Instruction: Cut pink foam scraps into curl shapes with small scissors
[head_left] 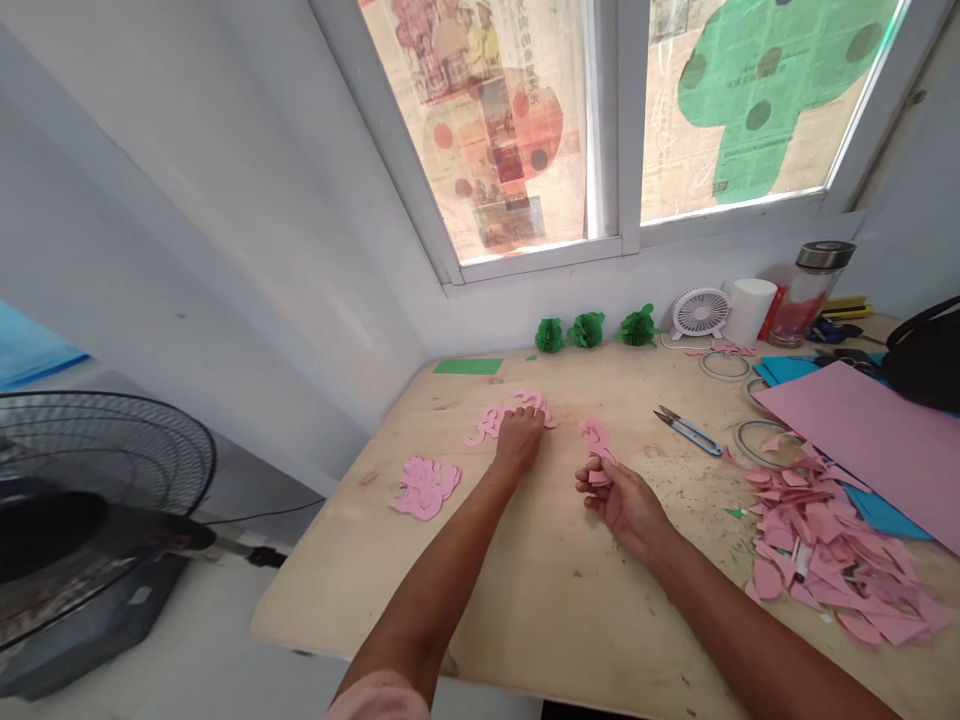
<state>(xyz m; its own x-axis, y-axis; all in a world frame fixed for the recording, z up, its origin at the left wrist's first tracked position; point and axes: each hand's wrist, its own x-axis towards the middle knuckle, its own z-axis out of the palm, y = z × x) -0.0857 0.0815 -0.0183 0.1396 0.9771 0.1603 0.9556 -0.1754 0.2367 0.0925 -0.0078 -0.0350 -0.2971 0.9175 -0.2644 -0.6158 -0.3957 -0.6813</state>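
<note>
My left hand (520, 440) reaches over the table with its fingers bent down, pressed together on a curly pink paper cutout (534, 400). Its fingertips are partly hidden behind the knuckles. Just left of those fingers lies another curled pink cutout (491, 420). My right hand (626, 505) pinches one more pink paper cutout (594, 437) between thumb and fingers, its curled end pointing away from me. Farther left, a small stack of wavy pink cutouts (425, 487) rests on the wood.
Thread snips (688, 432) lie right of my hands, near a heap of pink paper scraps (832, 550) and pink sheets (877, 440). Green paper ornaments (587, 329), a small white fan (700, 314) and a bottle (808, 295) line the wall. A floor fan (97, 520) stands left.
</note>
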